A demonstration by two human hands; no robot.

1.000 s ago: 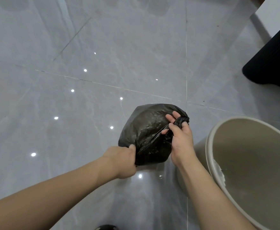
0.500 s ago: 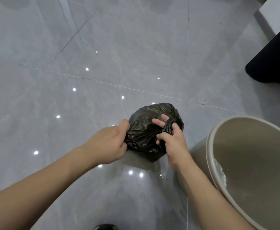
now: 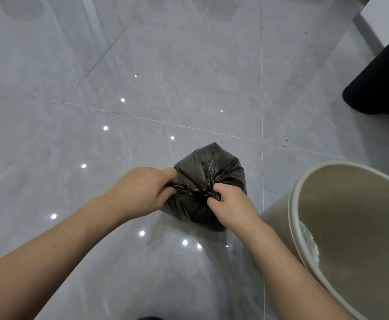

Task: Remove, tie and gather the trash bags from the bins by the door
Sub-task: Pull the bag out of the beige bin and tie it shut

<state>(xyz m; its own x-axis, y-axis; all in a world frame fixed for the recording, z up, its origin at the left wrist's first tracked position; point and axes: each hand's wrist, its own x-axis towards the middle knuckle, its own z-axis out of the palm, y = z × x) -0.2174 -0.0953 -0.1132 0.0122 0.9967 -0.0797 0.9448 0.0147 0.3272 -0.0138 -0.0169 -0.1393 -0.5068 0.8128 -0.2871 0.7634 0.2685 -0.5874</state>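
**Tying off a black trash bag beside its emptied bin**

At left, the left hand (image 3: pixel 142 192) has its fingers curled round one twisted end of the bag's gathered mouth, pulling it leftward. At centre, the black trash bag (image 3: pixel 208 172) sits between the two hands, apparently resting on or held just above the floor; which of the two cannot be told. Its film is drawn into radiating creases that converge on a twisted strand (image 3: pixel 193 190) stretched taut across its near side. To the right of the strand, the right hand (image 3: pixel 232 206) pinches the opposite end, fingers closed tightly on the plastic. Farther right, just beside the bag, stands a beige bin (image 3: pixel 295 218) with no liner over its rim, something pale lying against its inner wall.

The step in hand appears to be the tying: the bag is out of the bin and its two ends are being drawn apart, as if to seat a knot. The next move likely calls for a firm, even pull, then a second crossing if the knot is loose; thin film may tear under a jerk.

The surface is a glossy grey tiled floor (image 3: pixel 188 77) that mirrors ceiling lights as bright dots. A dark object (image 3: pixel 382 84) and a white edge (image 3: pixel 387 17) occupy the upper right corner.
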